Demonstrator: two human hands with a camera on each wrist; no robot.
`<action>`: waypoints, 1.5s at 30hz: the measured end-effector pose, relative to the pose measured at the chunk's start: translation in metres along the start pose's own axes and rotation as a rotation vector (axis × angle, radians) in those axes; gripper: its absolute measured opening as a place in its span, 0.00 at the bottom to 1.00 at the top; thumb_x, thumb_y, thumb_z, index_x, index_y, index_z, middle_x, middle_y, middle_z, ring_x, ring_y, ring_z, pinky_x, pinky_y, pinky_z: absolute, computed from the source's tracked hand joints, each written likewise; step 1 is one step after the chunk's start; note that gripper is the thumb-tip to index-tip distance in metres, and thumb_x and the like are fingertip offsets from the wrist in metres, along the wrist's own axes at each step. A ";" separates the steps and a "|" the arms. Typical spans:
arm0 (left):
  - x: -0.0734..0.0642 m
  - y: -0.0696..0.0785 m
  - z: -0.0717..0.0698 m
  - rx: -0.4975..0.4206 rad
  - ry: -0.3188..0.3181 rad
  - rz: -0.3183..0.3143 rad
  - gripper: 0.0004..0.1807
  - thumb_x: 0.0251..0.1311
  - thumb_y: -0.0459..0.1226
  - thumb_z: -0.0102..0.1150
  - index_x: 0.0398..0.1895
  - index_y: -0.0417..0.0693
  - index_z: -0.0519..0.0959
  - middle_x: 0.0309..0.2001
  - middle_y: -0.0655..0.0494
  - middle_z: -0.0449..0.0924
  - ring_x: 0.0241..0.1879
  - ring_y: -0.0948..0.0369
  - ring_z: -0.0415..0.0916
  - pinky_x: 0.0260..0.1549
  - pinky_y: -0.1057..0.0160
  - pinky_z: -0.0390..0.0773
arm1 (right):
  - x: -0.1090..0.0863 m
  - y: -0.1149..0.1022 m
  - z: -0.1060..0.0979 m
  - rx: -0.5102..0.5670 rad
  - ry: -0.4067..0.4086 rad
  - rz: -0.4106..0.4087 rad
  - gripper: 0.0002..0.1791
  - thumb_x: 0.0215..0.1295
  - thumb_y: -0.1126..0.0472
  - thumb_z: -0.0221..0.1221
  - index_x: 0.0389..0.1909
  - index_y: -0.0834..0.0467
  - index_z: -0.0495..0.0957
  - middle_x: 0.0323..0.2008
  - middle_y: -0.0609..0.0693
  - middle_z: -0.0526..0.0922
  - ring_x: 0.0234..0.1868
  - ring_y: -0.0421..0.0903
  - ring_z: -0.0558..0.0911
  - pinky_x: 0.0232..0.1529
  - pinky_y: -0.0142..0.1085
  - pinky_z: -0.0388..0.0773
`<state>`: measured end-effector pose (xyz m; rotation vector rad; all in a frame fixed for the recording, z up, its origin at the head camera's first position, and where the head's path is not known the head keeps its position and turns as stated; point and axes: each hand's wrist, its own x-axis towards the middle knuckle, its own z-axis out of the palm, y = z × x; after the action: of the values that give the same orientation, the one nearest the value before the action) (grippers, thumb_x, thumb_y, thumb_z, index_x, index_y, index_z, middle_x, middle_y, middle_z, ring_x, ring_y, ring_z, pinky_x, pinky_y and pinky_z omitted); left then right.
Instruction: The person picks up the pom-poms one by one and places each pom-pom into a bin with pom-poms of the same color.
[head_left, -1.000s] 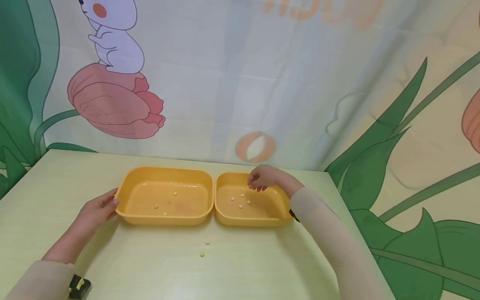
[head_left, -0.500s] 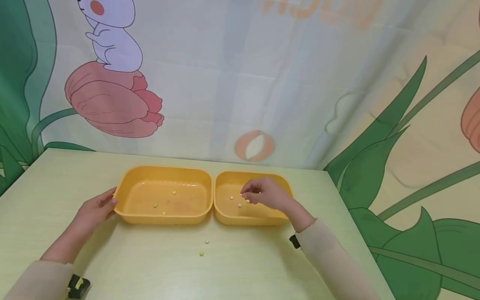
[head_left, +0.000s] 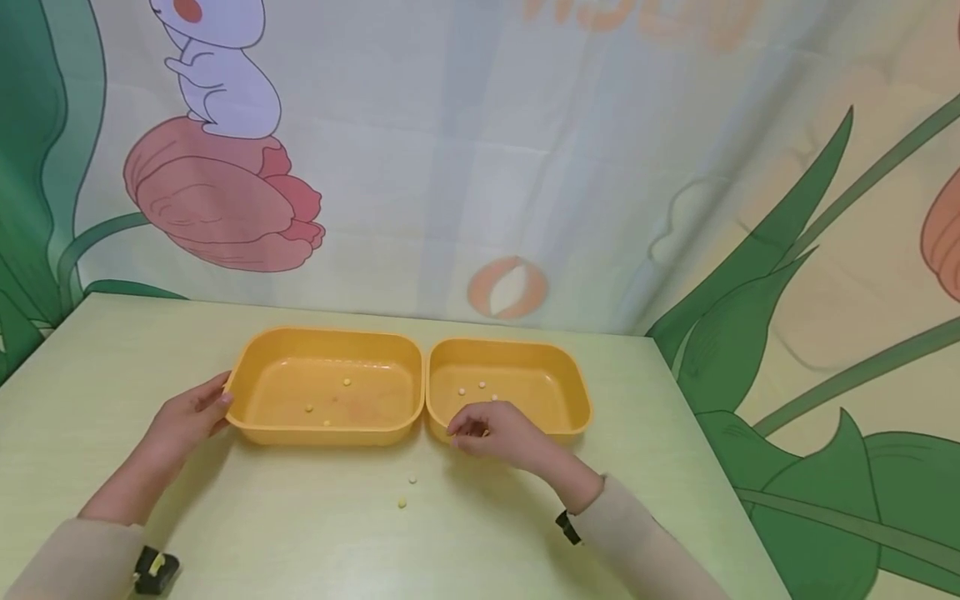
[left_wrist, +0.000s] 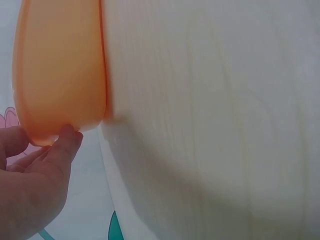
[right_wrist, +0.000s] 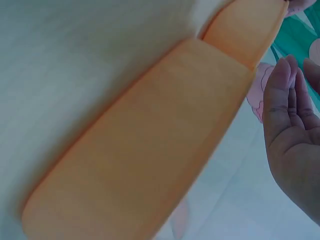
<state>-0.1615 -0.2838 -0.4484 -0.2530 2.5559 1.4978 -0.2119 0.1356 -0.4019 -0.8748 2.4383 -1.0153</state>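
Note:
My left hand point(head_left: 187, 421) holds the left end of the larger yellow tray point(head_left: 322, 434), thumb at the rim and fingertips under the outer wall in the left wrist view. Several small yellow beads point(head_left: 347, 382) lie in that tray. My right hand point(head_left: 498, 429) hovers over the front rim of the smaller yellow tray point(head_left: 555, 367) and covers part of it. In the right wrist view, its fingers point(right_wrist: 278, 100) are bent gently and apart from the thumb, with nothing visible between them. Small white beads point(head_left: 461, 391) lie in the smaller tray; some may be hidden.
On the table in front of the trays lie a pale bead point(head_left: 412, 479) and a yellow-green bead point(head_left: 402, 502). Both trays stand end to end near the table's back edge. A printed curtain point(head_left: 375, 167) hangs right behind the table point(head_left: 300, 525).
My right hand has come forward and to the left, from above the back of the smaller tray to its front rim. The left hand keeps its place on the larger tray.

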 end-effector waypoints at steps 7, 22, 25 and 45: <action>0.000 0.001 0.000 -0.013 -0.007 -0.012 0.34 0.83 0.45 0.33 0.80 0.32 0.42 0.77 0.24 0.49 0.75 0.33 0.57 0.60 0.60 0.78 | 0.004 0.002 0.019 0.036 -0.011 0.017 0.07 0.68 0.65 0.65 0.43 0.65 0.85 0.34 0.57 0.87 0.31 0.33 0.77 0.32 0.22 0.79; 0.001 0.000 -0.001 -0.013 -0.009 -0.005 0.35 0.83 0.45 0.33 0.80 0.32 0.42 0.77 0.24 0.49 0.69 0.44 0.72 0.59 0.63 0.79 | 0.018 -0.001 0.053 -0.077 -0.086 0.138 0.04 0.64 0.68 0.67 0.38 0.60 0.85 0.32 0.49 0.86 0.32 0.36 0.76 0.34 0.23 0.75; 0.001 0.000 -0.001 -0.013 -0.008 0.002 0.35 0.83 0.45 0.34 0.80 0.32 0.43 0.77 0.24 0.50 0.64 0.55 0.77 0.58 0.65 0.80 | 0.020 -0.001 0.057 -0.090 -0.089 0.160 0.03 0.64 0.68 0.67 0.37 0.59 0.85 0.31 0.47 0.85 0.31 0.36 0.75 0.33 0.22 0.74; 0.002 -0.001 0.000 -0.026 -0.015 -0.016 0.35 0.83 0.46 0.33 0.81 0.34 0.41 0.78 0.25 0.48 0.73 0.39 0.64 0.58 0.66 0.80 | 0.033 -0.002 0.073 -0.213 -0.081 0.159 0.03 0.61 0.68 0.69 0.31 0.58 0.85 0.23 0.41 0.78 0.25 0.32 0.70 0.29 0.21 0.69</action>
<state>-0.1627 -0.2850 -0.4498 -0.2645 2.5183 1.5230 -0.1970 0.0755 -0.4526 -0.7562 2.5321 -0.6611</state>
